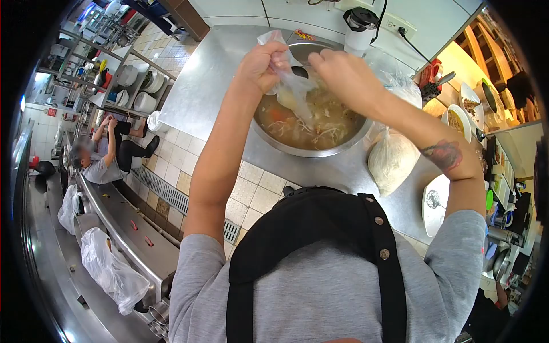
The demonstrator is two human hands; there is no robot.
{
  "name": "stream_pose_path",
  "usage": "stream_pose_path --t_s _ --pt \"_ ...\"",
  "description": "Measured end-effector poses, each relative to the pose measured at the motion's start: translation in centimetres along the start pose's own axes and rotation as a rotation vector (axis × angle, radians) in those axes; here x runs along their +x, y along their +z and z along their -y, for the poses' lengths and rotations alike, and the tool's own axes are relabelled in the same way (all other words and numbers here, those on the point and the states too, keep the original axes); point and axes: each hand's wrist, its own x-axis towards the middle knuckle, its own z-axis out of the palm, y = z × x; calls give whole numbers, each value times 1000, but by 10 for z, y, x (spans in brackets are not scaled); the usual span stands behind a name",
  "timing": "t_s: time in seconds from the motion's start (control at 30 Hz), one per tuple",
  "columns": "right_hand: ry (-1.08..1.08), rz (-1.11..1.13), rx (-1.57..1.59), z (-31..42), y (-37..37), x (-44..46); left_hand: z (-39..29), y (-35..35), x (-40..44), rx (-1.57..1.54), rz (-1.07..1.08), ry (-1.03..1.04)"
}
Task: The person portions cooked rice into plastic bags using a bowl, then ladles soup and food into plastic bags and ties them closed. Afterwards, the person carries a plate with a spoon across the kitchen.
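Note:
Over a large steel bowl (326, 152) of brothy soup with pale shreds and an orange piece, my left hand (264, 64) grips the upper part of a clear plastic bag (294, 94). The bag hangs down towards the soup, with something pale in its lower part. My right hand (338, 71) is over the bowl's right side, its fingers curled; whatever they hold, if anything, is too small to make out. A dark round ladle part shows behind the bag. Right of the bowl stands a tied bag of pale contents (393, 163).
The bowl stands on a steel table (200, 80). Behind it are a white, black-topped appliance (360, 28) and a wall socket (398, 26). A white tray (436, 200) lies at the right. At the left, a person (106, 163) sits beside a steel counter.

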Motion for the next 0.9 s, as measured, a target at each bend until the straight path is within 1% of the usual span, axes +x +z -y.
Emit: stream_pose_path --t_s 0.1,0.17,0.2,0.3,0.33,0.43,0.57,0.63,0.73,0.9 --pt "-25 -59 -124 3 -2 -12 -7 -7 -7 18 -71 16" --pt "-9 -76 -144 -9 -3 -15 -6 -11 -9 -9 -150 15" --pt "3 -85 -155 -17 -3 -17 -5 -11 -8 -13 -144 32" --pt "152 -124 -102 -50 3 -24 -1 -7 -5 -17 -132 64" --pt "254 -31 -117 -53 3 -25 -2 -5 -3 -12 -140 69" --pt "288 109 -221 -64 39 -40 -6 -7 1 11 -119 79" --pt "246 311 -141 -55 89 -70 -15 -7 -4 40 -100 113" --pt "191 371 -84 -45 99 -81 -18 -8 -8 18 -128 112" --pt "239 502 -12 -35 93 -90 -22 -5 -16 37 -151 122" --pt "270 580 384 -74 103 -88 -22 -15 -13 40 -84 108"
